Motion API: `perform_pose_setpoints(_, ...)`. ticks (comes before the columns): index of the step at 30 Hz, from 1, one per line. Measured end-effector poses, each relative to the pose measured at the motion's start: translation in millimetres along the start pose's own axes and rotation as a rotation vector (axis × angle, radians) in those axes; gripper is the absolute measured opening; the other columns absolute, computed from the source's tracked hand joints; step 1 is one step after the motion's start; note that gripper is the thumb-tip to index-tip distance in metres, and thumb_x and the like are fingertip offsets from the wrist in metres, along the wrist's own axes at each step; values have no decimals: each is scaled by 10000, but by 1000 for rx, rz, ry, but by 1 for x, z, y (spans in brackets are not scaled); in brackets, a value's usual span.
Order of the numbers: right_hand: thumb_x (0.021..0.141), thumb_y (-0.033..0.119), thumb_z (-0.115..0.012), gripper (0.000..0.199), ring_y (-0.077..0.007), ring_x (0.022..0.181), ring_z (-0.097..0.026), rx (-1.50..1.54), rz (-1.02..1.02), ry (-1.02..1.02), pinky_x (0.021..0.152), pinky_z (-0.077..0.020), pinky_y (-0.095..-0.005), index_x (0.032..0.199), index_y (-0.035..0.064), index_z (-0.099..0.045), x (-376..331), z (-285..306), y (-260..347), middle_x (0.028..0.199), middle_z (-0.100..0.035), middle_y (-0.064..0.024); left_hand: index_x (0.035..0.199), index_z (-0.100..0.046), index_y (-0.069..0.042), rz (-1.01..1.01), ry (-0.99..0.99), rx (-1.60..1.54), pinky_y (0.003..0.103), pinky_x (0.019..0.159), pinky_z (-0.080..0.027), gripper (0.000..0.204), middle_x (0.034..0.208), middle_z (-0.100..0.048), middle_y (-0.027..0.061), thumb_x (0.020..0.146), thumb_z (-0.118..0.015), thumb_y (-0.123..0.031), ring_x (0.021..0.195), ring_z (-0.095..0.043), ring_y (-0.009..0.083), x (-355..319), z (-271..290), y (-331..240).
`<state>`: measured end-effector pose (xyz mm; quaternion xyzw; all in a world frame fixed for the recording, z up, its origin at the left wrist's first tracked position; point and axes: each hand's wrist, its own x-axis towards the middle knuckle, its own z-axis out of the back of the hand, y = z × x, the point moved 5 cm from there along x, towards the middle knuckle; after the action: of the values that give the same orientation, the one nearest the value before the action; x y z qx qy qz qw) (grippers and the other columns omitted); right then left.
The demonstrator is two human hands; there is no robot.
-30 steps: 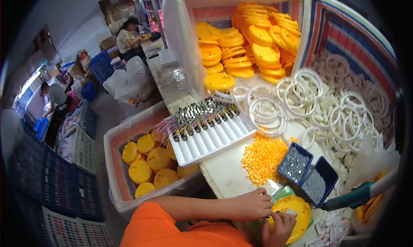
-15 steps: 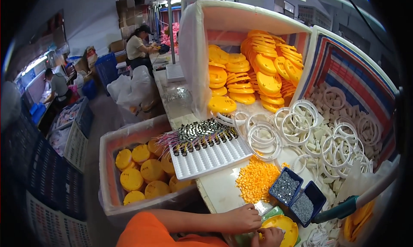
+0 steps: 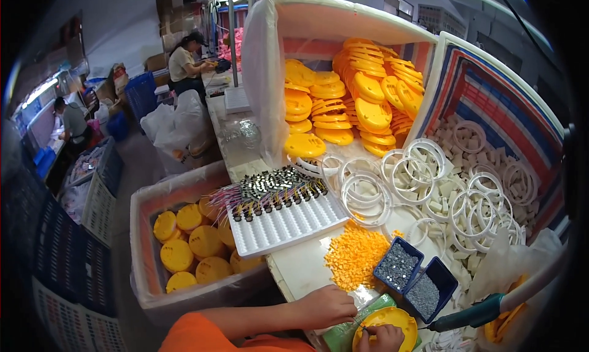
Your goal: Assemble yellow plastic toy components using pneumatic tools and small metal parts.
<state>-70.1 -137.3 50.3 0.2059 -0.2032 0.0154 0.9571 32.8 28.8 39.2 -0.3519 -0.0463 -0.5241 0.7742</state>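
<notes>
A round yellow plastic cover (image 3: pixel 403 326) lies on a green pad (image 3: pixel 343 338) at the lower edge. My right hand (image 3: pixel 383 338) is over this cover, fingers bent and drawn together around something small and dark that I cannot make out. Just left of the cover, my left hand (image 3: pixel 326 305) hovers by the pad with its fingers curled in; whatever they hold is hidden. Small orange plastic pieces (image 3: pixel 356 257) form a heap beyond my left hand. Two blue bins of small metal parts, a nearer bin (image 3: pixel 451 277) and a farther bin (image 3: pixel 383 283), stand beside the heap.
A dark green-handled power screwdriver (image 3: pixel 472 316) reaches in from the right. A white tray (image 3: pixel 288 232) bears wired components. Yellow covers fill a large lined box (image 3: pixel 264 64) behind; white rings (image 3: pixel 366 198) lie before it. Another lined box (image 3: pixel 138 241) stands left. Two people work farther off.
My left hand has drawn back from the yellow cover, leaving a gap between them. My right hand stays on the cover. The whole view has shifted slightly.
</notes>
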Motion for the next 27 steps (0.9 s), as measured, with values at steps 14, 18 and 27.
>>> perform_pose_setpoints(14, 765, 192, -736, 96, -311, 838, -617, 25, -45, -9, 797, -449, -455, 791, 105, -765, 1, 10, -10, 812, -709, -89, 850, -697, -149, 37, -12, 53, 351, 696, -478, 129, 826, -689, -4, 843, -783, -245, 771, -666, 206, 6, 21, -2)
perform_pose_setpoints(18, 755, 196, -746, 94, -303, 811, -620, 11, -47, -47, 779, -454, -452, 776, 105, -755, -2, 12, -10, 790, -700, -83, 809, -700, -127, 60, 6, 68, 362, 691, -482, 149, 813, -690, 17, 829, -799, -236, 773, -669, 236, 4, 23, 1)
perform_pose_setpoints(27, 766, 231, -754, 125, -276, 832, -629, -3, 116, -14, 783, -462, -459, 747, 110, -731, -19, 5, -4, 755, -679, -86, 808, -659, -50, 173, -111, -172, 440, 736, -468, 173, 786, -638, 136, 798, -809, -135, 778, -618, 343, -8, 31, -23)
